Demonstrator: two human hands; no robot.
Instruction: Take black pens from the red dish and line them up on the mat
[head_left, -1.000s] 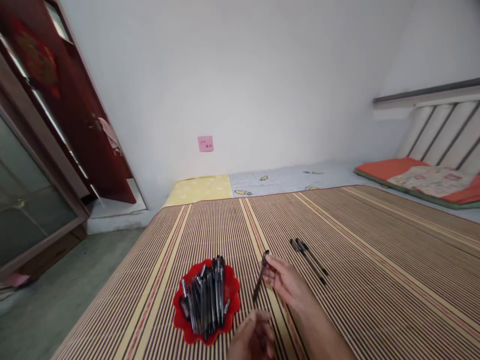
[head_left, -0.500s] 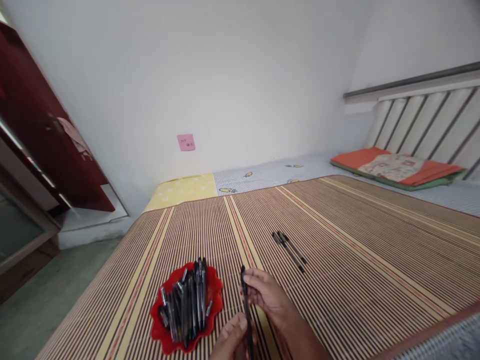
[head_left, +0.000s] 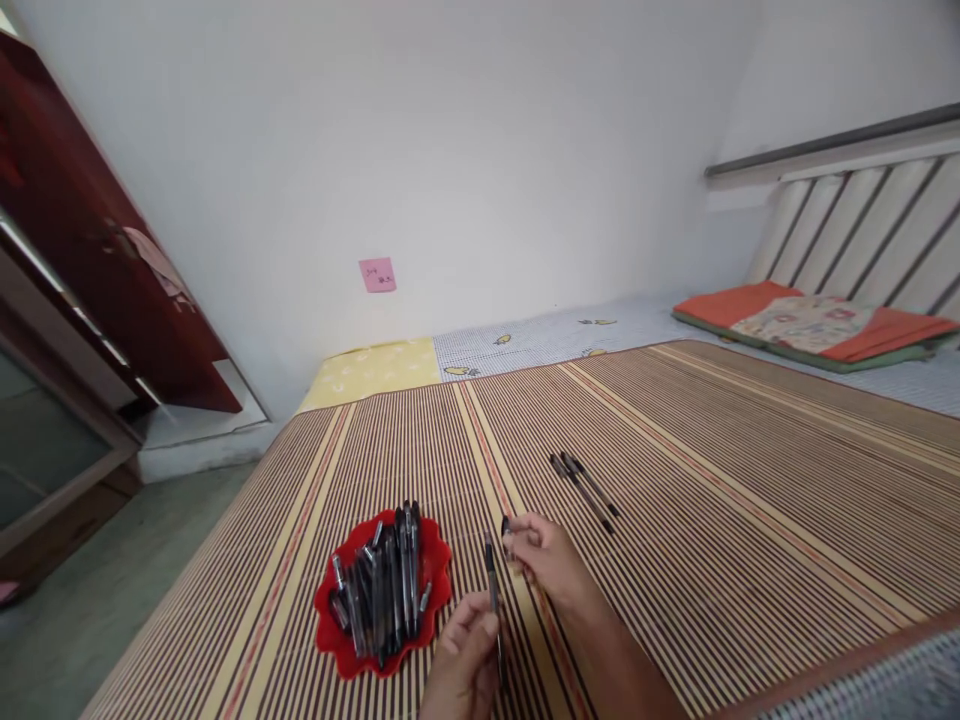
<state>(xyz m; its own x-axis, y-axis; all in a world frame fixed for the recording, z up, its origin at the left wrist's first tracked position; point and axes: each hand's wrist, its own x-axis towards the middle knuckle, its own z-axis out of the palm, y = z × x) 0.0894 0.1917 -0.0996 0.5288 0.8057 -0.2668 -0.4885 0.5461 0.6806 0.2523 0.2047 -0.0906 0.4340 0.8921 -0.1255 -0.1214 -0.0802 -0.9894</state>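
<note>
My left hand (head_left: 466,660) pinches a black pen (head_left: 492,585) that points up and away from me. My right hand (head_left: 544,560) is closed just right of the pen's tip and holds a small black pen cap (head_left: 506,525) between its fingertips, apart from the pen. A red scalloped dish (head_left: 433,560) lies left of my hands, filled with several black pens (head_left: 379,590). A few more black pens (head_left: 583,488) lie side by side on the striped bamboo mat (head_left: 712,470), beyond my right hand.
The mat covers a bed beside a white wall with a pink sticky note (head_left: 376,274). A folded orange quilt (head_left: 817,325) lies at the headboard, far right. A dark red door (head_left: 90,250) and grey floor (head_left: 112,600) are left of the bed.
The cap has come off the pen: before, both hands held one whole pen; now my right hand holds the cap apart from it. The camera shifted slightly.
</note>
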